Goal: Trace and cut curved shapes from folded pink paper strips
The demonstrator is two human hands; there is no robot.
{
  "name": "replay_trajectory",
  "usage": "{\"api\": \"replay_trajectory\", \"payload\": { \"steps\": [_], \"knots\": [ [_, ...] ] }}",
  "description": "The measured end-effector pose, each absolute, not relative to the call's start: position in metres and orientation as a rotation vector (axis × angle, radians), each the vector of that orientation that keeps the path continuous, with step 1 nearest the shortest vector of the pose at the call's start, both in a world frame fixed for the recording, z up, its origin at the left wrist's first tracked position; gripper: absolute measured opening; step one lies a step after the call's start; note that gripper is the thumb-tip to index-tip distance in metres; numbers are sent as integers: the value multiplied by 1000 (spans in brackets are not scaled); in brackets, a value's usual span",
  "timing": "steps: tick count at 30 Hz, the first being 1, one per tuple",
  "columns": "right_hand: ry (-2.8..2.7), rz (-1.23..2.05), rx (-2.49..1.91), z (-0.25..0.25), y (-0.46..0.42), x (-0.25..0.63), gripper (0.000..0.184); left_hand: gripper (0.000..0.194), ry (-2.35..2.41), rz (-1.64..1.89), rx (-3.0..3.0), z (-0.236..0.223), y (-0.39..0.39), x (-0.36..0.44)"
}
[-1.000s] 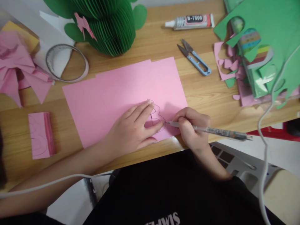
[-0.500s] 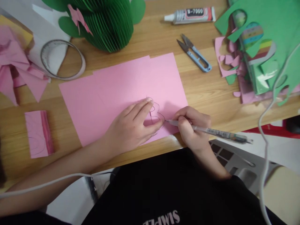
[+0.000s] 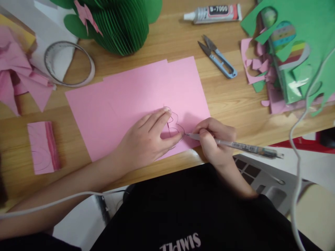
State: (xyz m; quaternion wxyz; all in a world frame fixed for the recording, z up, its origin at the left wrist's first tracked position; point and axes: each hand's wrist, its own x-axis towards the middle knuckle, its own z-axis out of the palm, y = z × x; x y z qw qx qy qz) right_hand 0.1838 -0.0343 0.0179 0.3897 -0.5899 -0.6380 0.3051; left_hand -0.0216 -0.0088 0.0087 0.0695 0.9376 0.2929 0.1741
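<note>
Pinching pen [image 3: 235, 145] in right hand [image 3: 216, 139] at four o'clock on outline [image 3: 177, 122] (barely moved, adding little), spreading left hand [image 3: 146, 136] across paper [image 3: 125, 97].

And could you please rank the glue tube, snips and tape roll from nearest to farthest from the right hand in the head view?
1. Snips, straight ahead of the right hand.
2. Glue tube, beyond the snips.
3. Tape roll, off to the left.

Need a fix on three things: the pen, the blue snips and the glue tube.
Pen [image 3: 243, 147]: head view, on its barrel.
Blue snips [image 3: 216, 59]: head view, on the handle.
Glue tube [image 3: 218, 9]: head view, on the black label.
</note>
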Motion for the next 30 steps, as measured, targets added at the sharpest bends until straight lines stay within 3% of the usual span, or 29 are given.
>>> {"api": "replay_trajectory", "payload": {
  "steps": [20, 30],
  "knots": [
    [-1590, 768, -1521, 15, -34, 184, 19, 31, 893, 507, 2900, 8, -9, -22],
    [-1637, 795, -1480, 18, -34, 184, 20, 24, 928, 498, 2796, 9, -9, -20]
  ]
}}
